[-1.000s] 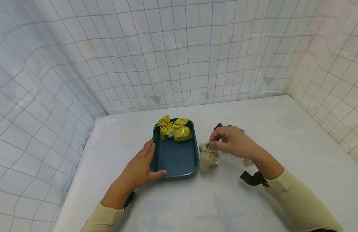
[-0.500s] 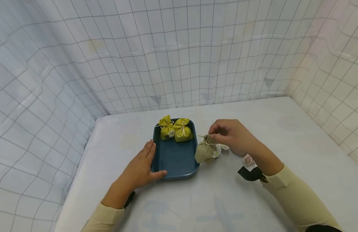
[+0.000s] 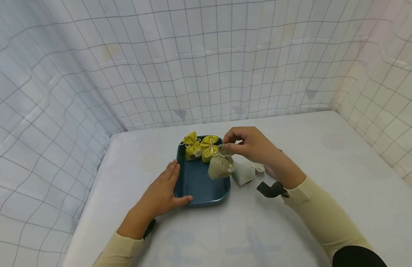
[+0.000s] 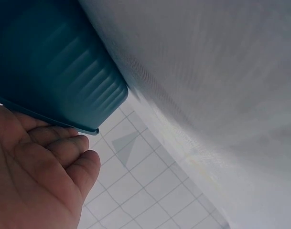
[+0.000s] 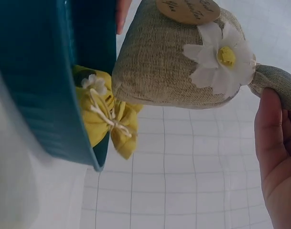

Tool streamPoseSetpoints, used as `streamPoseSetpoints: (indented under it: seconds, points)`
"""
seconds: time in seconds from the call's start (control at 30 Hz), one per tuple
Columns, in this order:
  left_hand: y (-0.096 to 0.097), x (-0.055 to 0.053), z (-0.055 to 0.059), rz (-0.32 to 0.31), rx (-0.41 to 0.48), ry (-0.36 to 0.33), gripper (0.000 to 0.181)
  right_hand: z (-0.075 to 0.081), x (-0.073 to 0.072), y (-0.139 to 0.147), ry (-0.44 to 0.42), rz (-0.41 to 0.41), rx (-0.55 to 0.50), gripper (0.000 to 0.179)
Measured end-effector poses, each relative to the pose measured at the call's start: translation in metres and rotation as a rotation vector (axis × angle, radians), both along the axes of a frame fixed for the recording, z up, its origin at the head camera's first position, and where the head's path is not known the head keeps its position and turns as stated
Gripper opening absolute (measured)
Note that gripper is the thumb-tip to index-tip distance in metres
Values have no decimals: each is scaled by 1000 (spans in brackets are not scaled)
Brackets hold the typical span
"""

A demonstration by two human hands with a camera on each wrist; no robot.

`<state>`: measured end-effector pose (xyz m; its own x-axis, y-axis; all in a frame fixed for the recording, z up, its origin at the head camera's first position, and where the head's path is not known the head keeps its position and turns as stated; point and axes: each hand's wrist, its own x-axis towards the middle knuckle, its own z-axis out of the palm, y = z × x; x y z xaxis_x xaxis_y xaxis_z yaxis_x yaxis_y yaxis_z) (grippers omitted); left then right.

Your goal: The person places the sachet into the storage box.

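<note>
While two yellow pouches [image 3: 191, 151] in blue tray [image 3: 196, 187], right grip [image 3: 249, 144] tight on beige pouch [image 3: 219, 167]; left grip [image 3: 162, 193] unclenched

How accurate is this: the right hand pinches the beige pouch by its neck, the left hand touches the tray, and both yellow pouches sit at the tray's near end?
Wrong end: both yellow pouches sit at the far end of the tray, as the head view shows. The rest holds: the right hand pinches the beige pouch by its neck, and the left hand touches the tray.
</note>
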<state>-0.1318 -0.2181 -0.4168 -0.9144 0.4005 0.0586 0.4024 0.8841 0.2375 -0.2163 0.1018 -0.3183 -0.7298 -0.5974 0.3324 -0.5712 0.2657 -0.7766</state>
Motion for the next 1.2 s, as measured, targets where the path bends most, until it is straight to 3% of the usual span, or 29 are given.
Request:
streamPoseSetpoints:
  seconds: [0.33, 0.73, 1.0, 1.2]
  points:
    - [0, -2, 0, -12, -57, 35, 115, -1, -19, -34, 3, 35, -37, 6]
    - [0, -1, 3, -17, -43, 31, 114, -8, -38, -67, -62, 81, -95, 8]
    - [0, 0, 3, -10, -49, 26, 115, -22, -46, -86, -105, 49, -64, 7]
    - [0, 0, 2, -11, -40, 23, 114, -30, -52, -98, -185, 23, -66, 8]
